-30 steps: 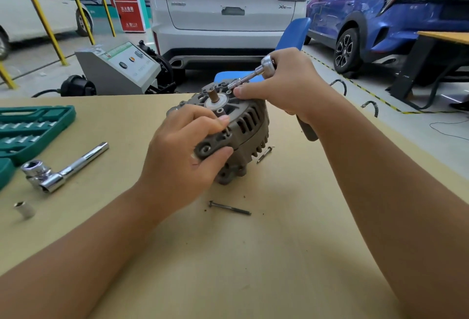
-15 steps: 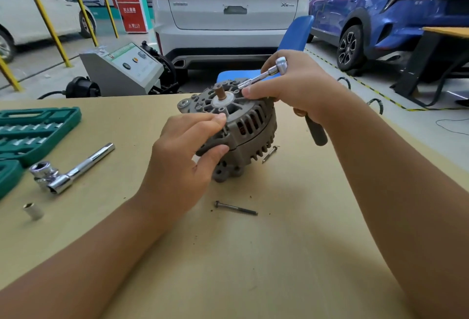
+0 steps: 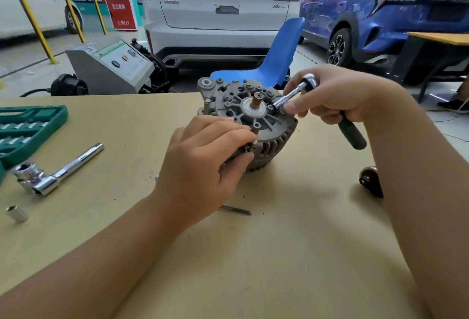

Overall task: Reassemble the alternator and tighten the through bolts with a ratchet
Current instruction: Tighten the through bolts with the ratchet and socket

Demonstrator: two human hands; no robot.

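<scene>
Left hand (image 3: pixel 200 166): the fingers are curled over the near rim of the alternator (image 3: pixel 253 125), with the thumb pressed against its side; the housing is gripped and steadied.
Right hand (image 3: pixel 337 95): the fingers are closed round the ratchet (image 3: pixel 309 82); its green handle (image 3: pixel 351 133) is seen below the palm, and the fingertips are laid beside the extension bar (image 3: pixel 286 97).
Alternator: it is placed near the far edge of the table (image 3: pixel 279 255), at the middle. Its shaft (image 3: pixel 257 101) is pointed up and tilted toward the viewer, so the long axis is nearly upright.
Ratchet: the bar is sloped down and to the left, onto the right part of the alternator's face.
Table: at the left a green socket case (image 3: pixel 28 128), a chrome wrench (image 3: pixel 58 174) and a loose socket (image 3: pixel 16 213) are laid; a bolt (image 3: pixel 236 210) is seen just near the left wrist; a dark round part (image 3: pixel 370 181) is seen at the right.
Room: a grey machine (image 3: pixel 111 64), a blue chair (image 3: pixel 274 64), a white car (image 3: pixel 220 8) and a blue car (image 3: pixel 380 11) are seen behind the table.
</scene>
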